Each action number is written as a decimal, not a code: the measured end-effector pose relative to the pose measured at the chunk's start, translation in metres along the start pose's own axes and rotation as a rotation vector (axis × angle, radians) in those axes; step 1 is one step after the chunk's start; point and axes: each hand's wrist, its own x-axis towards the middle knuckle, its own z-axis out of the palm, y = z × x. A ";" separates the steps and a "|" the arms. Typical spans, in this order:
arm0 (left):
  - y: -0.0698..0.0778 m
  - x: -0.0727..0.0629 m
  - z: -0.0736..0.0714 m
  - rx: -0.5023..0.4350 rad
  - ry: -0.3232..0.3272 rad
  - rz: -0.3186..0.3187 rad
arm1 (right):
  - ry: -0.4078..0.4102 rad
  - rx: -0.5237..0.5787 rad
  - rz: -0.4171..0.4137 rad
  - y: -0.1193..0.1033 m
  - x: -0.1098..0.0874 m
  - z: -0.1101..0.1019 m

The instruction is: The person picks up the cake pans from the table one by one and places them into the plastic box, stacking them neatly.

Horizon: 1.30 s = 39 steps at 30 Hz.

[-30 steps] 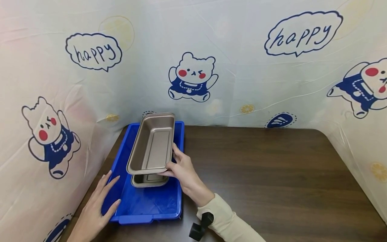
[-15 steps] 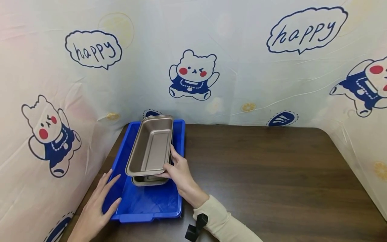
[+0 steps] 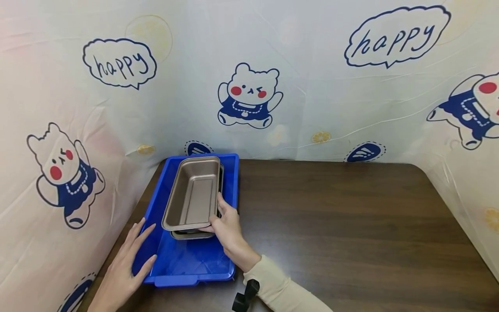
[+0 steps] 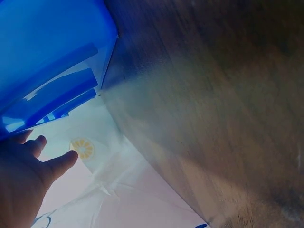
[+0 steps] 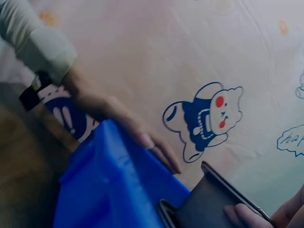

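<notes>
In the head view my right hand [image 3: 229,232] grips a bronze-grey metal loaf pan [image 3: 199,195] at its near right corner, thumb on the rim. Under it lies a second loaf pan [image 3: 192,236], mostly hidden, with its near end and right edge showing. Both are over the far part of a blue plastic tray [image 3: 191,262]. My left hand [image 3: 118,264], fingers straight and spread, rests against the tray's left side. The right wrist view shows the held pan [image 5: 204,202] above the tray wall, and some fingers [image 5: 247,216] on its side.
The tray stands at the left of a dark brown wooden table [image 3: 331,225]. A pale cloth [image 3: 304,99] printed with bears and "happy" bubbles hangs behind and at both sides. A black wrist strap piece [image 3: 246,295] sits by the right sleeve.
My right hand has brought the held loaf pan lower and slightly nearer, so it covers more of the pan beneath. The left hand keeps its place on the tray.
</notes>
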 end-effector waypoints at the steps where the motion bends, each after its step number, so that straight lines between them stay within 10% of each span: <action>1: 0.000 0.000 0.000 -0.002 0.001 0.002 | -0.001 -0.010 -0.006 0.002 0.000 0.000; 39: -0.002 0.000 0.001 -0.012 0.007 0.007 | 0.004 -0.056 0.156 0.009 0.004 -0.003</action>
